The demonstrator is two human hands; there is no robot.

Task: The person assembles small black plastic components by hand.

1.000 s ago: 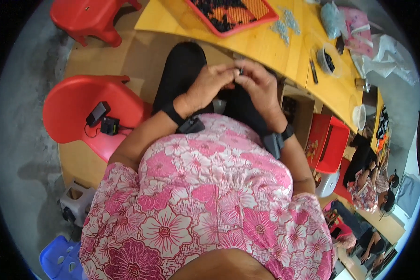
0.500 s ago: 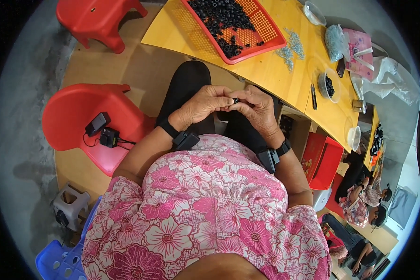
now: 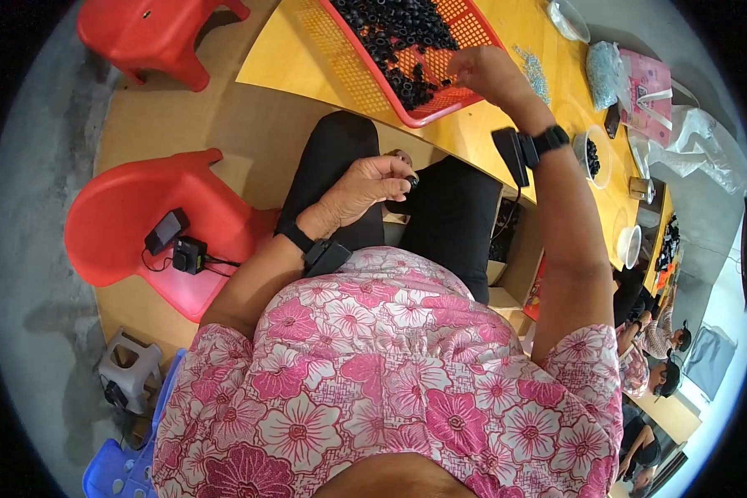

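My left hand is over my lap, its thumb and fingers pinched round a small black ring-shaped part. My right hand reaches over the right rim of the red plastic basket. Its fingers curl downward beside a few loose black rings, and their tips are partly hidden, so I cannot make out a grip. Inside the basket lies a heap of small black rings.
On the yellow table are small clear pieces, a bowl of black parts, a filled plastic bag and a pink bag. A red chair holding black devices stands at left. Other people sit at far right.
My right hand has left the small black part and moved up and right to the basket. My left hand keeps the part over my lap.
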